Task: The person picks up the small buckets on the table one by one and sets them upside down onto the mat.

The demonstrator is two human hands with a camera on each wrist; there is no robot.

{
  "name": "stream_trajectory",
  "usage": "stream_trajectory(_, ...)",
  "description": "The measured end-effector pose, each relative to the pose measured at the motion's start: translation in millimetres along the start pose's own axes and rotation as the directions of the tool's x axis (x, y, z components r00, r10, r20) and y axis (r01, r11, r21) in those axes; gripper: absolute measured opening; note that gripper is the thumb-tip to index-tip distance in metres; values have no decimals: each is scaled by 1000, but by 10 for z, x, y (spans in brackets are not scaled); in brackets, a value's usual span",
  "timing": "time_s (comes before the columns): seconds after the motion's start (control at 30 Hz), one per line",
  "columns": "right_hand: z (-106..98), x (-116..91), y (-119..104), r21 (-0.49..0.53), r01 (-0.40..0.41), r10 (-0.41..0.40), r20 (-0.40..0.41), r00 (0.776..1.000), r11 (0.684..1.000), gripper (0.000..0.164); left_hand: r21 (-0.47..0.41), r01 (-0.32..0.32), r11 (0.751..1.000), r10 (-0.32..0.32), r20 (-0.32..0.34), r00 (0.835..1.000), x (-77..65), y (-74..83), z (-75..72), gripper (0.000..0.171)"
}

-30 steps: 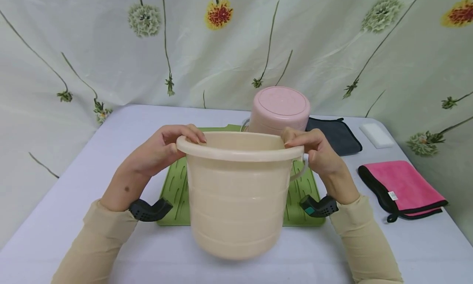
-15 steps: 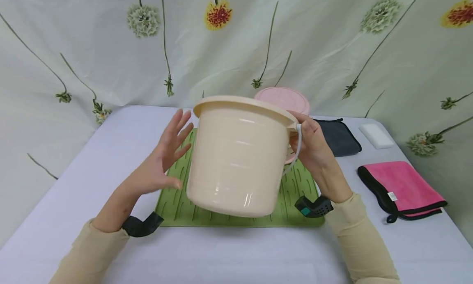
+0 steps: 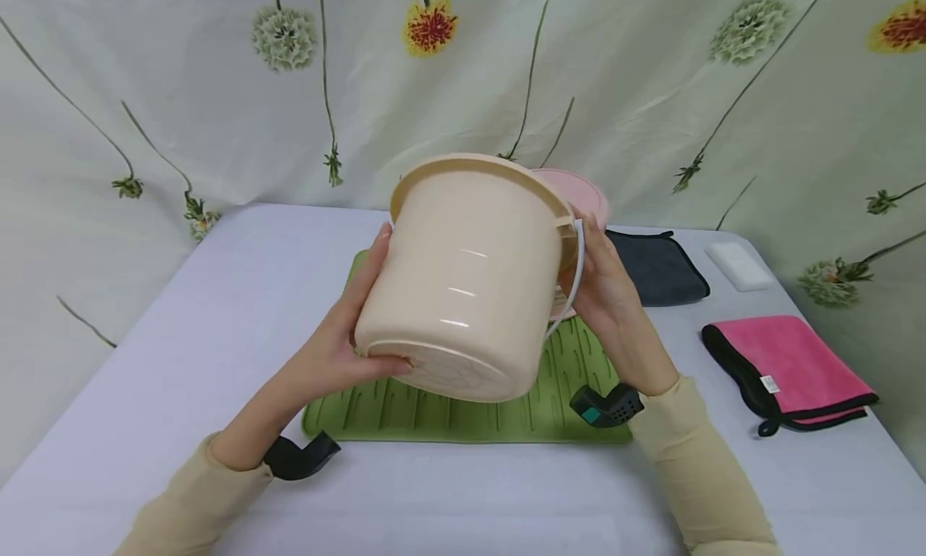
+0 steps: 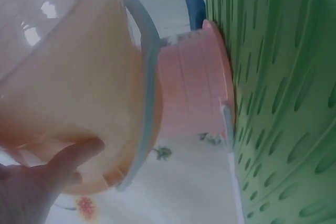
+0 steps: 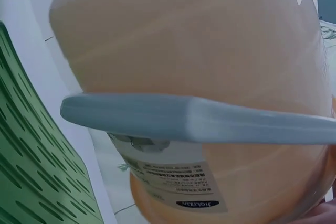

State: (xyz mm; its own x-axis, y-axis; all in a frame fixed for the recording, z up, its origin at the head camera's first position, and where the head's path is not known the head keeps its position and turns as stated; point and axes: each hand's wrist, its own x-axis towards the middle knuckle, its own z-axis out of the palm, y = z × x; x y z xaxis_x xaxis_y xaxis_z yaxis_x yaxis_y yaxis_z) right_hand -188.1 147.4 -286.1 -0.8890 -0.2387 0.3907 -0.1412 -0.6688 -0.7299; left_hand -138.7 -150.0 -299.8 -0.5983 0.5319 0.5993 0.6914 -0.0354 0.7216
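A cream bucket (image 3: 463, 275) is held in the air, tipped with its base towards me and its mouth facing up and away. My left hand (image 3: 343, 323) grips its lower left side, thumb on the base and fingers along the wall. At the upper right, my right hand (image 3: 608, 307) holds the rim beside the handle joint, its fingers partly hidden behind the bucket. The pale handle (image 5: 210, 121) hangs down the right side. A printed label (image 5: 178, 182) shows on the wall in the right wrist view. Below lies a green ridged mat (image 3: 463, 423).
Upside down behind the cream bucket stands a pink bucket (image 4: 191, 77). To the right are a dark grey folded cloth (image 3: 654, 267), a white block (image 3: 738, 265) and a pink cloth (image 3: 788, 363) with black edging. A flower-print curtain (image 3: 622, 74) hangs behind the table.
The bucket has gone from upright to tipped, base towards me, and risen. My left hand let go of the rim, opened, then took hold of the lower side. The right hand stayed at the rim.
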Motion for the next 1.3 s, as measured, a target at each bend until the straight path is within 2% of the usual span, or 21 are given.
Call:
stream_trajectory(0.07, 20, 0, 0, -25, -9, 8, -28, 1000, 1000, 38, -7, 35, 999, -35, -9, 999, -6, -11, 9, 109)
stream_trajectory(0.2, 90, 7, -6, -93, -12, 5, -68, 998, 996, 40, -93, 104, 990, -108, -29, 994, -18, -36, 4, 103)
stream_trajectory(0.27, 145, 13, -6, -161, 0, -12, -74, 997, 987, 42, -140, 127, 982, -134, -43, 990, -23, -46, -9, 100)
stream_trajectory(0.4, 245, 0, 9, -306, 64, -89, -70, 994, 950, 49, -225, 136, 965, -153, -62, 986, -33, -72, -29, 94)
stream_trajectory(0.5, 282, -22, 38, -417, 159, -181, -14, 983, 895, 64, -265, 142, 954, -168, -75, 983, -29, -68, -31, 91)
stream_trajectory(0.57, 289, -34, 62, -498, 249, -249, 67, 966, 831, 80, -286, 147, 947, -180, -92, 979, -21, -61, -30, 90)
stream_trajectory(0.6, 288, -43, 75, -542, 303, -282, 123, 951, 784, 87, -303, 145, 942, -183, -100, 978, -16, -54, -29, 89)
stream_trajectory(0.67, 277, -59, 99, -636, 410, -330, 248, 911, 653, 98, -355, 139, 925, -189, -109, 976, -7, -46, -29, 88)
stream_trajectory(0.73, 259, -79, 117, -700, 494, -347, 357, 867, 516, 99, -416, 128, 900, -190, -112, 975, 2, -39, -32, 88)
stream_trajectory(0.8, 240, -92, 129, -733, 538, -331, 429, 841, 417, 94, -465, 116, 878, -187, -108, 976, 7, -33, -36, 86)
stream_trajectory(0.83, 232, -92, 132, -745, 543, -317, 445, 837, 387, 91, -480, 117, 869, -190, -107, 976, 7, -31, -38, 86)
stream_trajectory(0.9, 216, -93, 139, -757, 531, -288, 449, 846, 380, 84, -488, 126, 864, -201, -104, 974, 7, -21, -42, 83)
stream_trajectory(1.07, 180, -78, 167, -754, 488, -246, 421, 873, 440, 76, -471, 175, 865, -252, -105, 962, 6, 1, -37, 80)
stream_trajectory(1.17, 173, -79, 184, -752, 462, -235, 398, 887, 469, 74, -434, 186, 882, -266, -130, 955, 7, 45, -37, 86)
stream_trajectory(1.23, 177, -80, 188, -760, 452, -239, 384, 892, 467, 74, -414, 167, 895, -246, -146, 958, 4, 97, -42, 97)
stream_trajectory(1.3, 187, -79, 194, -761, 451, -254, 374, 892, 466, 75, -387, 114, 915, -182, -145, 973, 2, 152, -47, 110)
